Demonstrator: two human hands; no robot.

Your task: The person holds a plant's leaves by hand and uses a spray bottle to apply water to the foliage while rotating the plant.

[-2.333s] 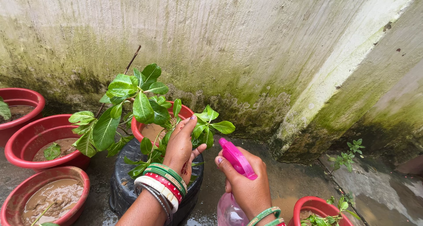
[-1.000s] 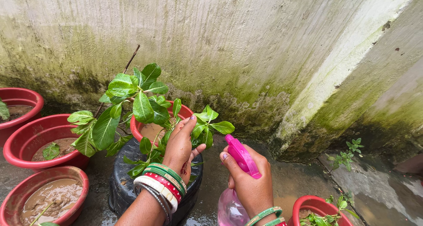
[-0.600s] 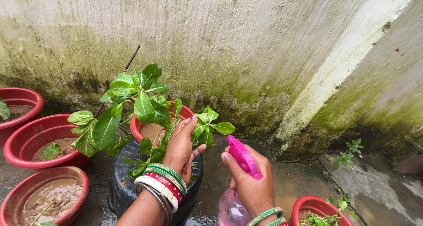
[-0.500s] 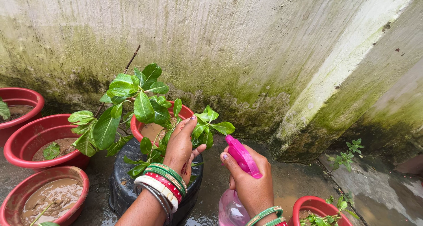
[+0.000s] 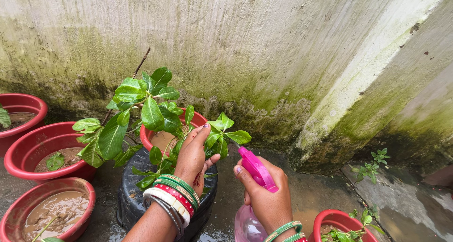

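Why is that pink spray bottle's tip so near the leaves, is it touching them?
Apart. The head view shows bare ground between the pink spray bottle nozzle and the leaves.
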